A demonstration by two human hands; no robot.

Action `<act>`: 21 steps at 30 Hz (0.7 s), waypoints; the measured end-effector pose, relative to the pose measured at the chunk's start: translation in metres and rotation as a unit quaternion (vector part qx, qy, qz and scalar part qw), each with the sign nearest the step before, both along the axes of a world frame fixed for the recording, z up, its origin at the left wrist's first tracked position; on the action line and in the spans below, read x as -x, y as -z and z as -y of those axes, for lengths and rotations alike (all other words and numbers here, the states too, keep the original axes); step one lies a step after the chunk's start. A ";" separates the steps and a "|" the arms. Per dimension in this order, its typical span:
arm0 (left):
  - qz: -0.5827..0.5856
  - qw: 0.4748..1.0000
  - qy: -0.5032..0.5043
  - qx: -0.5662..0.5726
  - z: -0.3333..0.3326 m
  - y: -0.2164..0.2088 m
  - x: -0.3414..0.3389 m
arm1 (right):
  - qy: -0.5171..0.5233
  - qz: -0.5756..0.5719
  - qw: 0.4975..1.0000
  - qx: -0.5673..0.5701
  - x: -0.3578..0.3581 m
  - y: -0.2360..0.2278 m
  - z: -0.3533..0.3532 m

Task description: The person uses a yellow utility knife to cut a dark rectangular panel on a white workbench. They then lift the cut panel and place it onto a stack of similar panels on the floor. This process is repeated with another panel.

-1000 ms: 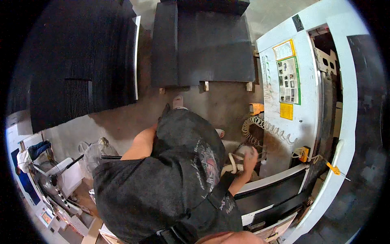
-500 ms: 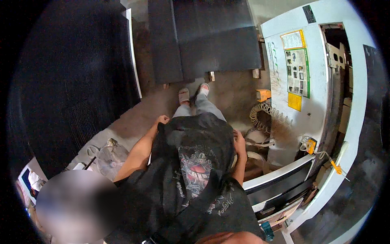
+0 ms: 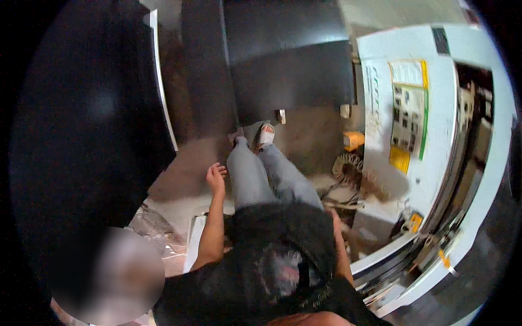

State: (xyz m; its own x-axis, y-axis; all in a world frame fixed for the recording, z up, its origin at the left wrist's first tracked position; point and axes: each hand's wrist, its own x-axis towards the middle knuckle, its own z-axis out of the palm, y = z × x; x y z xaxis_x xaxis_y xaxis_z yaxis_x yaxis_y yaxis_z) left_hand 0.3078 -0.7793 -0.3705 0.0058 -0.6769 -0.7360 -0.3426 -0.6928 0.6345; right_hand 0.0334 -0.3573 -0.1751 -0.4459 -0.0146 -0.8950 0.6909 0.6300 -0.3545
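Observation:
My left hand (image 3: 216, 171) hangs in the air beside my left thigh, its fingers loosely apart and nothing in them. Close to it is the leg of my grey-blue jeans (image 3: 248, 176). On the other side, my right hand (image 3: 336, 221) is down by my hip, at the hem of my black printed T-shirt (image 3: 272, 233). Its fingers are mostly hidden and blurred. My feet are in light open-toed sandals (image 3: 266, 134), one a step ahead.
Stacked dark boards (image 3: 288, 65) lie ahead on wooden blocks (image 3: 281, 116). A large dark panel surface (image 3: 98, 103) fills the left. At right stands a white machine (image 3: 375, 130) with posted sheets (image 3: 410, 108), a yellow foot pedal (image 3: 354, 141) and a coiled hose (image 3: 348, 167).
My legs have stepped forward and the stacked boards are nearer. My left hand has swung ahead, its fingers loosening from a curl. My right hand has dropped back beside my hip.

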 end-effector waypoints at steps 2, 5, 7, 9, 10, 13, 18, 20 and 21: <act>0.006 0.998 -0.051 0.019 0.000 0.030 0.003 | -0.414 -0.081 0.905 -0.044 0.020 0.025 -0.013; 0.047 0.991 -0.065 0.105 0.028 0.075 -0.005 | -0.561 -0.029 0.826 -0.049 0.053 0.095 0.036; 0.122 0.976 -0.002 0.182 0.062 0.112 -0.020 | -0.576 -0.034 0.817 0.019 0.073 0.168 0.100; 0.173 0.964 0.008 0.200 0.110 0.114 -0.003 | -0.567 -0.059 0.822 0.004 0.076 0.228 0.180; 0.187 0.965 0.009 0.186 0.122 0.117 -0.008 | -0.550 -0.099 0.827 0.065 0.067 0.246 0.230; 0.174 0.974 0.053 0.134 0.162 0.146 -0.008 | -0.442 -0.077 0.880 0.157 0.034 0.310 0.326; 0.156 0.966 0.193 0.070 0.179 0.157 0.021 | -0.329 -0.176 0.908 0.192 -0.049 0.349 0.410; 0.177 0.960 0.200 0.082 0.178 0.164 0.019 | -0.300 -0.184 0.919 0.179 -0.071 0.354 0.423; 0.186 0.957 0.202 0.090 0.179 0.167 0.019 | -0.313 -0.222 0.907 0.170 -0.078 0.355 0.426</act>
State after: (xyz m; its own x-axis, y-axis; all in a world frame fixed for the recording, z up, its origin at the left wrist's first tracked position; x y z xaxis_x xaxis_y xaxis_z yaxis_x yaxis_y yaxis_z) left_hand 0.2892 -0.9584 -0.5375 -0.0449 -0.7942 -0.6060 -0.7852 -0.3469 0.5129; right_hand 0.1111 -0.7836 -0.5298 -0.5697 -0.6320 -0.5254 -0.0238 0.6517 -0.7581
